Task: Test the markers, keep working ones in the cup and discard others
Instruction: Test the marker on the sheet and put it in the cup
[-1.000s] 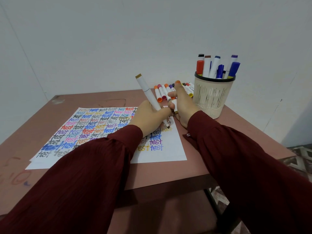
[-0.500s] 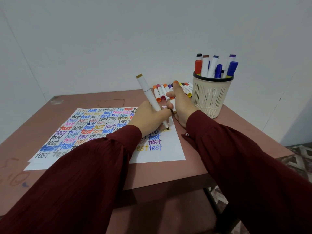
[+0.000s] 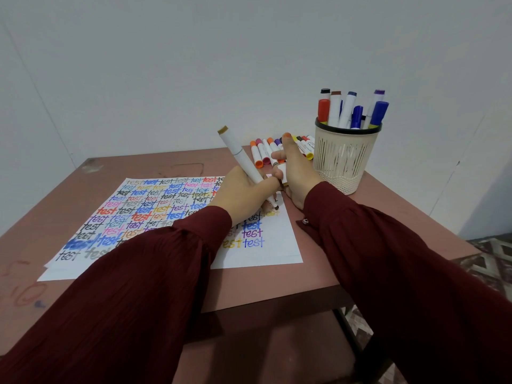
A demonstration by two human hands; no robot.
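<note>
The marker [image 3: 243, 159] is gripped in the left hand [image 3: 241, 191], with the fingers wrapped round its lower barrel and the olive-brown end raised and tilted away to the left. Its tip is set on the paper [image 3: 277, 252], to the right of the rows of "test". The right hand [image 3: 299, 173] is laid just beside it at the sheet's edge, and a white cap [image 3: 282, 173] — seemingly the marker's own — is pinched in its curled fingers.

Compared with a second ago, almost nothing is altered. The marker is kept at the same tilt and the tip at the same spot, and no new word is seen to have been added. The test of this marker is therefore judged to be only just under way. Whether ink is flowing is too small to tell.

Behind the hands a row of loose markers [image 3: 263, 151] is laid on the table [image 3: 401, 231]. The cup [image 3: 346, 164] is stood to the right, near the right hand, with several capped markers upright in it — the destination if this marker is found working.
</note>
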